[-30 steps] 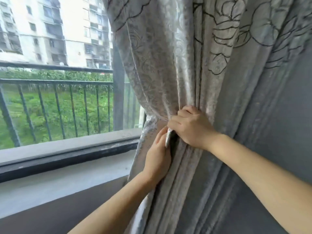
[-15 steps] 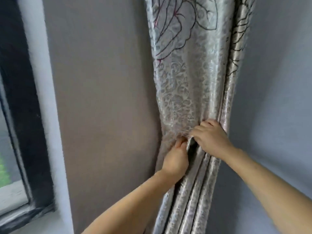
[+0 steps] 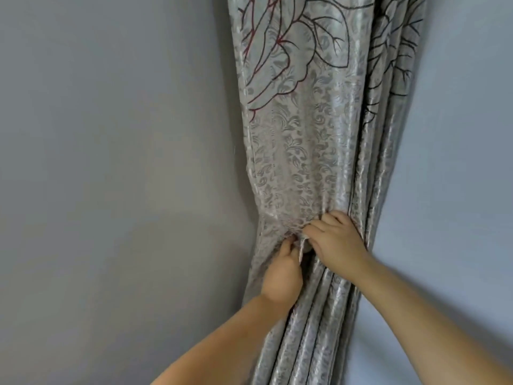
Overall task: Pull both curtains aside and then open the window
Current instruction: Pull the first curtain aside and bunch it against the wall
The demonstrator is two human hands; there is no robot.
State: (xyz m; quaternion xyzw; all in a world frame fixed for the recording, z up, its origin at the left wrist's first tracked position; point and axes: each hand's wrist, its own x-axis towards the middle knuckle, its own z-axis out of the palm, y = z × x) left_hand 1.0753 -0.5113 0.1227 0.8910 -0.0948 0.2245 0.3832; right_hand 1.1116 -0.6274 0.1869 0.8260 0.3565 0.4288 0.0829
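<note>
Two bare forearms come up from the bottom edge, converging mid-frame. Left hand (image 3: 283, 276) sits lower, back of hand to camera, fingertips curled into the cloth, grip closed on a fold of the shiny silver-grey patterned fabric curtain (image 3: 299, 168). Right hand (image 3: 337, 243) just above and right of it, nearly touching, knuckles bent, fingers hooked over the gathered pleats, grip clamped on the same bunch. A small pale strip of cloth (image 3: 301, 250) stands up between the two hands; can't tell if it's a tie-back or just a curtain edge

Curtain is bunched into a narrow waist at the hands, hanging in tight vertical pleats below, fanning wider above. Damask leaf weave all over, large outlined leaf/flower motifs near the top, dark red lines on the left part, black on the right folds

Behind it: plain grey painted wall (image 3: 111, 176) on the left, touching the curtain's left edge, and a lighter bluish-grey wall (image 3: 469, 162) on the right. Curtain hangs where the two meet
</note>
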